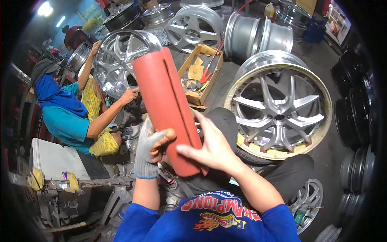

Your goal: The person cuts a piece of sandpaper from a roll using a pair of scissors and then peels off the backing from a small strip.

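Roll (pixel 168 117): one, red, matte, tube-shaped, with a loose edge running lengthwise down the near face. Held up between both hands at the middle of the view; tilted, upper end leaning left, small pointed corner jutting at the lower end.

Left hand (pixel 150 148): grey glove, blue cuff, orange on the fingers. Closed about the left side of the red tube — thumb laid across the near face, other fingers bent in and partly hidden.

Right hand (pixel 213 143): bare. Set at the lower right side — thumb pressed on the near face, forefinger stretched along the right edge, spread well apart from the thumb; remaining fingers out of sight behind, impossible to tell.

Large wheel (pixel 278 108): silver, spoked, lip covered in pale yellow; right of the bare hand, dark tyre (pixel 250 158) showing beneath.

Box (pixel 194 97): cardboard, open-topped, beyond the red tube; containing brown paper and a red air gun (pixel 206 76).

Co-worker (pixel 66 121): at left, seated low, teal shirt, yellow patterned trousers; one hand on the rim of a polished wheel (pixel 122 63).

At back: five-spoke wheel (pixel 192 35), two barrels (pixel 244 35) side by side, jug (pixel 269 10).

Right edge: dark wheels (pixel 350 117).

Lower right: small wheel (pixel 316 193), with green tool (pixel 299 216).
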Motion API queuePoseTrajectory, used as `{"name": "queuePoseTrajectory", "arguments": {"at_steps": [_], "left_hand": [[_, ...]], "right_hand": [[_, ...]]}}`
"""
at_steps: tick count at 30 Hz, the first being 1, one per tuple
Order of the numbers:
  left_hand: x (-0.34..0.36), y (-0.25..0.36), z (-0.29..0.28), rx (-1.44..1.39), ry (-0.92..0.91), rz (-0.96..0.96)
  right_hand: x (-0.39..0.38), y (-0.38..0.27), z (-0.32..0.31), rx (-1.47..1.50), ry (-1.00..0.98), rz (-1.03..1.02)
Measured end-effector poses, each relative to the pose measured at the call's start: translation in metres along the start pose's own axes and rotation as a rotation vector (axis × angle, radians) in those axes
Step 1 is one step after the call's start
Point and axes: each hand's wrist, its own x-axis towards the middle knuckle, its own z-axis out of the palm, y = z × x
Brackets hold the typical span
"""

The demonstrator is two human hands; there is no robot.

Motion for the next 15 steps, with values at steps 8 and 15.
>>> {"name": "queuePoseTrajectory", "arguments": {"at_steps": [8, 15], "left_hand": [[-0.050, -0.057, 0.039, 0.239, 0.336, 0.501], [-0.053, -0.037, 0.090, 0.580, 0.344, 0.491]], "right_hand": [[-0.072, 0.020, -0.042, 0.651, -0.169, 0.278], [-0.112, 0.034, -0.069, 0.938, -0.167, 0.423]]}}
